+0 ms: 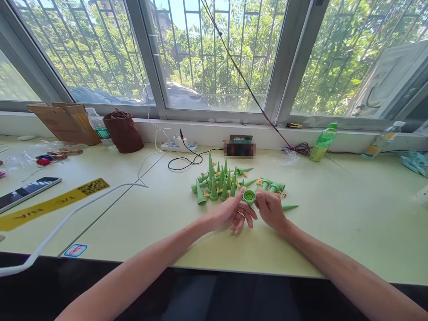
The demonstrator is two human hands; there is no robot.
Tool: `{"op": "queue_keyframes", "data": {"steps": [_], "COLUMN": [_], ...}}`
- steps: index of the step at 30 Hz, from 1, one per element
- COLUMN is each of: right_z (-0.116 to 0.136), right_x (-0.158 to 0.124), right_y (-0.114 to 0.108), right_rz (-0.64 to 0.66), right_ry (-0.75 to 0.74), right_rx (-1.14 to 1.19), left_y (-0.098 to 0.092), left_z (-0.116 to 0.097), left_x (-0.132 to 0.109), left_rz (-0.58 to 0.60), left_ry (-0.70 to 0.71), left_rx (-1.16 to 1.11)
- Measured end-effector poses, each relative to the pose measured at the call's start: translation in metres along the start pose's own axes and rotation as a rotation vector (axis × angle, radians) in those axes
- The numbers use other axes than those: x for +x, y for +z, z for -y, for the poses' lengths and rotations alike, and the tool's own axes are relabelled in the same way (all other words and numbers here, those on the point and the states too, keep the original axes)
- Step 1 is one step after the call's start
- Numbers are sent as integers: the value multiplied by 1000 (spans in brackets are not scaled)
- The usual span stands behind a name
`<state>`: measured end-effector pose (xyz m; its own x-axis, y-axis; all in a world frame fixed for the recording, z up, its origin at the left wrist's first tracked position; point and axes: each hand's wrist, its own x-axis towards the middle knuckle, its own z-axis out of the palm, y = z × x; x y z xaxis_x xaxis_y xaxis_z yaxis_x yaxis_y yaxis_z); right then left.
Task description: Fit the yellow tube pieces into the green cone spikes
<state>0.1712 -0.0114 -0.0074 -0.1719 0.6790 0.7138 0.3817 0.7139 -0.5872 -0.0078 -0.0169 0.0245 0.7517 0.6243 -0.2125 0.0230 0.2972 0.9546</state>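
Note:
Between my hands a green plastic cone (249,196) is turned so its round, hollow end faces me. My left hand (236,213) pinches it from the left with thumb and finger, the other fingers hanging loosely below. My right hand (270,207) is curled closed against its right rim; whether something small is between those fingertips is hidden. Just behind my left hand stands a cluster of green cones (220,180), several upright and some lying down. More green pieces (274,186) and small yellowish pieces (259,181) lie behind my right hand. A green spike (290,207) lies beside my right wrist.
A power strip (179,146) with cables sits at the back, near a blurred dark box (239,148). Bottles (323,142) stand along the windowsill. On the left lie a phone (28,192), yellow tape (56,203) and a white cable (70,215) crossing the table.

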Motion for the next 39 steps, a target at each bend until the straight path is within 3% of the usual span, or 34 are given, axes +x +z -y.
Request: {"op": "queue_keyframes", "data": {"steps": [12, 18, 28, 39], "right_z": [2, 5, 3, 4], "right_x": [1, 2, 5, 5], "right_y": [0, 1, 2, 4], "right_rz": [44, 15, 24, 21], "right_ry": [-39, 13, 87, 202], "right_rx": [39, 43, 20, 56], "left_y": [-3, -3, -2, -9], "left_z": [-1, -1, 5, 11], "left_x": [-2, -3, -4, 0], "left_rz": [42, 7, -167, -373], "left_ry": [83, 144, 283, 641], "left_rx": [-57, 10, 365, 1023]}}
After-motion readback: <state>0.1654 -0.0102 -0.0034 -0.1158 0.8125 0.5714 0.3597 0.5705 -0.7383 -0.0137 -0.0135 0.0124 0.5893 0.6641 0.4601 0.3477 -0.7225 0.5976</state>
